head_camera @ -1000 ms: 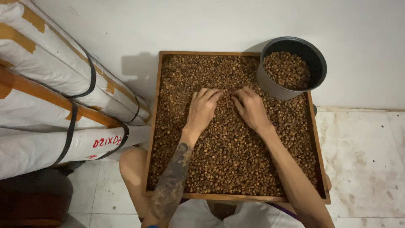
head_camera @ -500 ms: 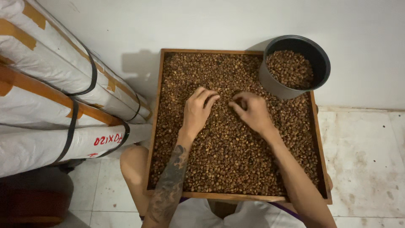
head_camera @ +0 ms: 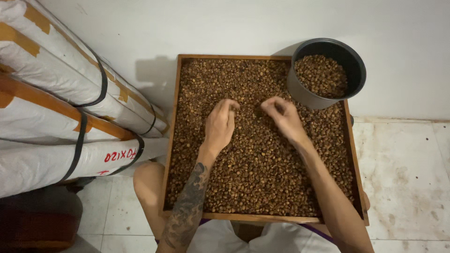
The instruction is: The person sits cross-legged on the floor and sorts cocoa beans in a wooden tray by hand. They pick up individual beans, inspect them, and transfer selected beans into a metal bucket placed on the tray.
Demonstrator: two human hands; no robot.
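A shallow wooden tray (head_camera: 171, 140) rests across my knees, covered with a layer of brown beans (head_camera: 262, 178). My left hand (head_camera: 220, 124) lies on the beans near the tray's middle, fingers curled down into them. My right hand (head_camera: 283, 117) is just to its right, fingertips pinched together over the beans; whether a bean is between them cannot be seen. A black pot (head_camera: 349, 58) partly filled with the same beans stands on the tray's far right corner, beyond my right hand.
Large white wrapped rolls (head_camera: 61, 103) with orange tape and black straps lie stacked at the left, close to the tray. A white wall (head_camera: 234, 23) stands right behind the tray. Pale floor tiles (head_camera: 403, 178) show at the right.
Both hands went from lying flat and spread on the beans to curled, with fingertips drawn together. They stayed near the tray's middle, with the right hand shifting slightly right.
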